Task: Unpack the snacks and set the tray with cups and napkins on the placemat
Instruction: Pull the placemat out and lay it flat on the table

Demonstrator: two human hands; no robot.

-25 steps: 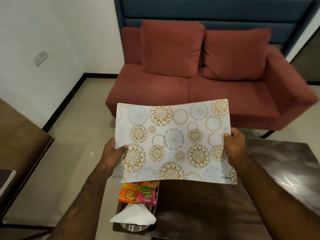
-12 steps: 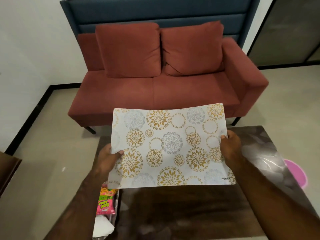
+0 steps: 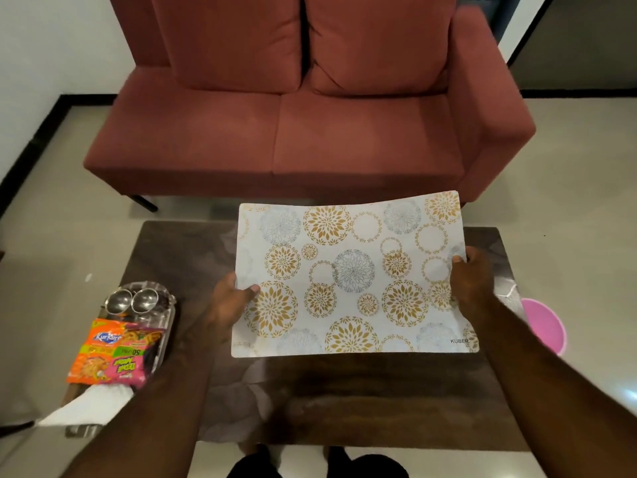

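I hold a white placemat (image 3: 351, 274) with gold and grey flower circles flat above the dark coffee table (image 3: 344, 391). My left hand (image 3: 229, 305) grips its left edge and my right hand (image 3: 474, 281) grips its right edge. At the table's left end lies a clear tray (image 3: 162, 305) with two small steel cups (image 3: 132, 300) at its far end. Orange, green and pink snack packets (image 3: 113, 353) lie on the tray. White napkins (image 3: 89, 405) lie at its near end, partly hidden by my left forearm.
A red two-seat sofa (image 3: 310, 132) stands just beyond the table. A pink round tub (image 3: 544, 326) sits on the floor to the right of the table. My feet (image 3: 317, 464) show below the table's near edge. Pale tiled floor surrounds the table.
My view has tilted down and shifted right, bringing the whole table, tray and cups into sight. The placemat, in both hands, has come lower and now hangs over the table's middle.
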